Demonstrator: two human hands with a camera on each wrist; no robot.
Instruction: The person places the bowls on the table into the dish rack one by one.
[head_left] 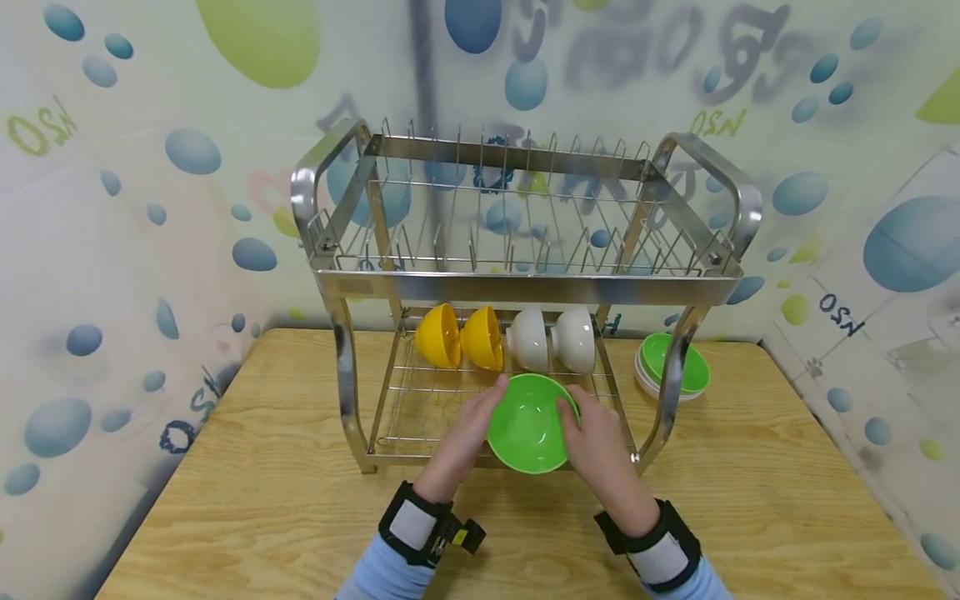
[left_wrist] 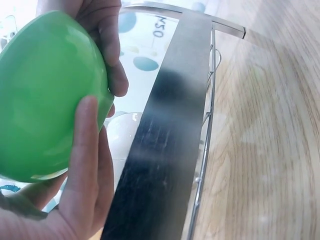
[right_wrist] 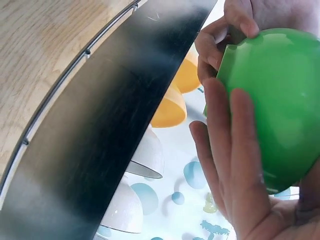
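Both hands hold a green bowl (head_left: 528, 427), tipped so that its inside faces the head camera, in front of the lower tier of a metal dish rack (head_left: 525, 290). My left hand (head_left: 463, 429) has it by the left side, thumb along the rim; in the left wrist view its fingers (left_wrist: 86, 145) lie against the outer wall. On the right edge, my right hand (head_left: 600, 442) grips with the thumb over the rim, its fingers (right_wrist: 242, 145) spread on the outside in the right wrist view. Two yellow bowls (head_left: 437, 337) and two white bowls (head_left: 574, 340) stand on edge behind.
A green bowl (head_left: 693, 371) sits nested in white bowls (head_left: 647, 382) on the wooden table (head_left: 757, 483), right of the rack. Overhead is the rack's upper tier, with upright wire dividers (head_left: 510, 250) and curved side handles. A patterned wall (head_left: 247, 167) rises behind.
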